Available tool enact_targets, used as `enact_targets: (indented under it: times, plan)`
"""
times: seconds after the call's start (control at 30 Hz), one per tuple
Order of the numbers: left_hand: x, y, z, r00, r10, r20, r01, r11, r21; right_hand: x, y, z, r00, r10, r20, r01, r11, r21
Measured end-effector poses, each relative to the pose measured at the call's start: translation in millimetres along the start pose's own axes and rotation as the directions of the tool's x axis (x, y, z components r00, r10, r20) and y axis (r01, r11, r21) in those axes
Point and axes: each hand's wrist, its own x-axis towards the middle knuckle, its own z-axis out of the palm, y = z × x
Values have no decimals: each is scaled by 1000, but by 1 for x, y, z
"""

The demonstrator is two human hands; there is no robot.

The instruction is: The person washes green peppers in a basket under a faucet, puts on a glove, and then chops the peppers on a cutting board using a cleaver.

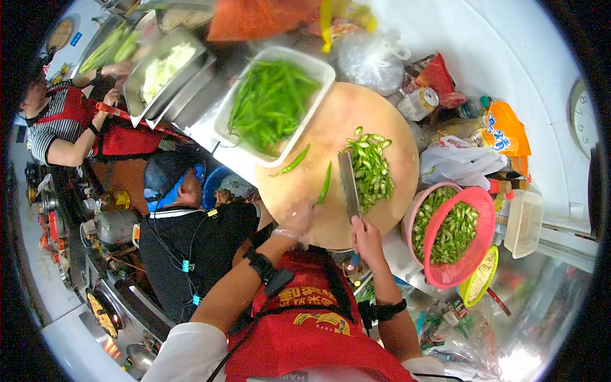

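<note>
My right hand [366, 240] grips the handle of a cleaver [349, 186], whose blade stands against a heap of sliced green chili peppers [371, 167] on the round wooden chopping board [299, 184]. My left hand [298, 220], in what looks like a clear plastic glove, is over the board's near left part. Motion blurs its fingers; they reach the lower end of a whole green chili pepper [325, 183], and a firm hold on it cannot be made out. Another whole chili pepper [294, 160] lies farther up the board. Beyond it, a white tub [326, 83] holds many whole green chili peppers.
At right, pink baskets [489, 239] hold cut peppers, beside a yellow-green basket [484, 278]. Bags, a can [418, 103] and bottles line the wall. At left, a person in black [191, 254] is close by; another in a striped shirt [60, 121] works at metal trays [167, 67].
</note>
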Motion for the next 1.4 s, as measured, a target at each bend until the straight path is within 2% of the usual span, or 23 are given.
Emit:
enact_targets:
  times: [0.07, 0.1, 0.17, 0.27, 0.37, 0.47, 0.5, 0.53, 0.6, 0.67, 0.73, 0.77, 0.83, 0.87, 0.93, 1.0, 1.07, 1.1, 1.2, 1.27, 1.33, 1.37, 1.4]
  plan:
    - [-6, -10, 16, 998, 6, 67, 9, 975, -220, -3, -13, 5, 999, -32, 18, 32, 999, -16]
    - [-12, -7, 14, 997, -2, 71, 17, 976, -219, -9, -29, 6, 998, 26, 58, -29, 999, 41]
    - [-24, 5, 7, 980, -165, 114, 190, 947, -259, -8, -28, 9, 991, 86, 102, -96, 991, 96]
    - [-29, -2, 15, 987, -158, 42, 163, 937, -310, 2, -14, 16, 998, -6, 56, 6, 1000, 5]
    - [-31, -1, 13, 983, -174, 53, 182, 941, -287, -8, -31, 19, 996, 64, 60, -66, 997, 47]
    - [-33, 2, 13, 985, -172, 1, 166, 949, -270, -2, -22, 22, 999, 18, 33, -20, 997, 70]
    - [-33, 3, 13, 986, -168, 2, 162, 950, -268, 4, -20, 24, 999, 7, 40, -7, 1000, 15]
    - [-32, 4, 12, 979, -198, 46, 204, 959, -199, 9, -18, 25, 999, -7, 50, 9, 999, -39]
    - [-31, -1, 11, 966, -243, 83, 252, 959, -128, 1, -31, 24, 998, 34, 51, -34, 999, 5]
    - [-32, -6, 18, 944, -293, 151, 330, 856, -397, -4, -27, 25, 995, 92, 45, -94, 994, 52]
    - [-29, -9, 21, 957, -263, 121, 290, 881, -374, 3, -13, 27, 998, -18, 56, 17, 1000, 3]
    - [-28, -10, 22, 967, -239, 83, 253, 901, -352, 2, -7, 24, 999, -17, 48, 17, 1000, 4]
    - [-25, -3, 13, 965, -246, 88, 261, 920, -291, -2, -28, 24, 994, 100, 47, -100, 995, 4]
    - [-27, -1, 9, 960, -264, 98, 280, 932, -229, -3, -27, 25, 993, 102, 53, -103, 995, 4]
    - [-27, 2, 3, 959, -260, 109, 280, 926, -254, -8, -22, 25, 999, 17, 44, -21, 995, 93]
    - [-27, 5, 3, 963, -240, 122, 266, 923, -280, -1, -14, 26, 996, 55, 72, -60, 995, 76]
    - [-25, 5, 0, 987, -134, 90, 155, 947, -280, 0, -10, 25, 991, 83, 100, -89, 994, 55]
    - [-22, 6, 0, 988, -132, 86, 151, 948, -281, -4, -18, 26, 995, 61, 74, -67, 994, 84]
    - [-25, 7, -4, 975, -196, 101, 216, 943, -251, -11, -19, 28, 997, 32, 68, -41, 991, 125]
    - [-25, 17, -14, 961, -198, 195, 257, 901, -348, -9, -12, 26, 998, 15, 67, -24, 990, 140]
    - [-19, 11, -3, 953, -221, 210, 286, 885, -367, 1, -3, 30, 1000, -17, 26, 17, 1000, 2]
    - [-15, 4, 3, 942, -257, 216, 325, 862, -389, 0, -5, 29, 999, -22, 27, 22, 1000, 2]
    - [-15, 3, 2, 940, -265, 213, 331, 860, -389, -10, -20, 28, 999, -7, 44, 3, 996, 88]
